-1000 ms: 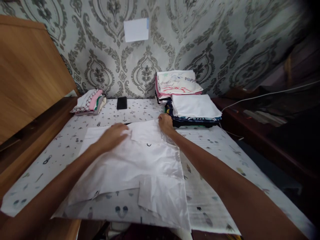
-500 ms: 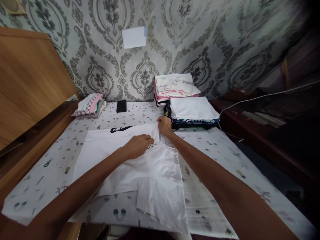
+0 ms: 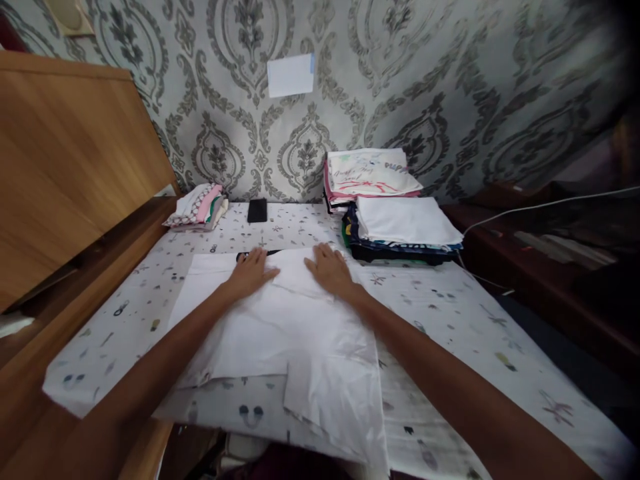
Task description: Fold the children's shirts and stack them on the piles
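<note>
A white T-shirt (image 3: 270,333) lies on the patterned sheet in front of me, its far part folded over and its near sleeve spread toward me. My left hand (image 3: 250,272) rests on its far side with the fingers stretched out, partly covering a black printed strip. To the right, my right hand (image 3: 330,268) lies flat on the folded-over part near the far edge, fingers spread. Neither hand grips the cloth. Some creases run across the shirt between and below the hands.
Folded clothes (image 3: 407,220) are stacked at the back right, with another stack (image 3: 370,173) behind. A smaller pile of clothes (image 3: 197,208) and a black phone-like object (image 3: 257,210) lie at the back left. A wooden panel (image 3: 85,167) borders the left; a white cable (image 3: 550,203) runs at right.
Both hands have let go of the shirt's cloth and now lie flat on it. A part at the far right has been folded over. The view has shifted slightly left.
</note>
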Motion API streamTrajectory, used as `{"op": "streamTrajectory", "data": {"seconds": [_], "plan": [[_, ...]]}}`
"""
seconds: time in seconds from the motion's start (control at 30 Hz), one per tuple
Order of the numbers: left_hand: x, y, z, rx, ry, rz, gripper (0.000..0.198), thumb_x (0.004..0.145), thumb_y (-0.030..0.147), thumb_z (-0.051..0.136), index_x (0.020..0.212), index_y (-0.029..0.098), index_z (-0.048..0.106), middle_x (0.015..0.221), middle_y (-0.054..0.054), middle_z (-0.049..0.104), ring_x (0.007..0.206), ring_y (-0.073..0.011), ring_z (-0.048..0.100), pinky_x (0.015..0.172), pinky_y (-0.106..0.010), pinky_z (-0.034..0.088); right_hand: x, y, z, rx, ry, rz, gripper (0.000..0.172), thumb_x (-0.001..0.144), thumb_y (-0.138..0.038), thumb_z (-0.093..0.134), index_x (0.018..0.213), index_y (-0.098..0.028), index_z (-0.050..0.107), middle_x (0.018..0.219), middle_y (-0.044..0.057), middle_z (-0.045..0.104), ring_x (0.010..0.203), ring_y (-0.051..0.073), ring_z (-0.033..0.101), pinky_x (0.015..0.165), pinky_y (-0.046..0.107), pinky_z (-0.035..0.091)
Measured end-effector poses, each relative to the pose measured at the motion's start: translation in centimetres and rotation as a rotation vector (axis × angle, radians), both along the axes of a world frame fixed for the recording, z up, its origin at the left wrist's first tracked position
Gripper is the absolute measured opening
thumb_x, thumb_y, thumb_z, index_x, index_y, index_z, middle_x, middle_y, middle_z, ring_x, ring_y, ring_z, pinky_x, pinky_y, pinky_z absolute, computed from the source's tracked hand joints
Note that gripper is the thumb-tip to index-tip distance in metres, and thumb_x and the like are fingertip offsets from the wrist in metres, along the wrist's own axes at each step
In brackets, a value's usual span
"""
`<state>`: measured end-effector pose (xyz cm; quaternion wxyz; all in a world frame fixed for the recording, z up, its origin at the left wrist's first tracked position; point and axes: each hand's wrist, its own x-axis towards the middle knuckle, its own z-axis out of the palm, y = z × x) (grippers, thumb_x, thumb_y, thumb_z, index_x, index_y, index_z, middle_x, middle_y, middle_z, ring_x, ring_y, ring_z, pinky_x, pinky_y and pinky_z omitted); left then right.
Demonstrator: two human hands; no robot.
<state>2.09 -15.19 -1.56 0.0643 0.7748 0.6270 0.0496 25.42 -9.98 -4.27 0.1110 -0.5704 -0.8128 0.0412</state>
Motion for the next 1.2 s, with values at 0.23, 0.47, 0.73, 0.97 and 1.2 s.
{"op": "streamTrajectory", "data": {"seconds": [0.23,0.47,0.73,0.97,1.2], "plan": [[-10.7,-4.2,-1.2,0.007,0.012,0.218,0.079,0.098,0.058,0.036,0.156,0.004,0.029,0.165,-0.025,0.023,0.155,-0.0342,0.019,0.123,-0.051,0.021,0.9,0.2,-1.1,0.013,-0.044,-0.015,0.063,0.104,-0.049,0.03,0.148,-0.007,0.044,0.16,0.022,0.038,0.152,0.031,0.027,0.121,0.048,0.023],[-13.4,-6.0,1.7,0.13,0.084,0.159,0.033,0.097,0.029,0.039,0.115,0.021,0.066,0.126,-0.013,0.067,0.119,-0.0289,0.06,0.1,-0.043,0.048,0.7,0.1,-1.1,0.048,-0.044,-0.001,0.058,0.104,-0.048,0.031,0.147,-0.013,0.048,0.158,0.02,0.043,0.15,0.031,0.032,0.119,0.05,0.026],[-11.8,-6.1,3.2,0.097,0.361,0.223,0.033,0.093,0.019,0.041,0.114,0.017,0.066,0.118,-0.016,0.07,0.112,-0.0326,0.063,0.099,-0.049,0.045,0.4,-0.5,-0.2,0.014,-0.038,-0.009,0.055,0.104,-0.043,0.035,0.147,-0.011,0.049,0.158,0.021,0.041,0.15,0.032,0.031,0.12,0.05,0.024],[-9.2,-12.0,4.2,0.106,-0.068,-0.005,0.03,0.096,0.036,0.044,0.112,0.021,0.063,0.119,-0.011,0.065,0.113,-0.0286,0.059,0.1,-0.042,0.046,1.5,-3.1,1.3,0.123,0.188,0.155,0.046,0.1,-0.027,0.038,0.136,-0.009,0.06,0.151,0.019,0.051,0.142,0.028,0.044,0.119,0.044,0.031],[-10.1,-21.7,6.0,-0.212,-0.168,-0.175,0.028,0.093,0.047,0.058,0.109,0.026,0.064,0.113,-0.004,0.063,0.103,-0.022,0.061,0.089,-0.029,0.05,8.3,-17.9,2.5,-0.055,0.272,0.668,0.044,0.099,-0.051,0.051,0.131,-0.025,0.065,0.142,0.012,0.059,0.132,0.027,0.056,0.109,0.045,0.049]]}}
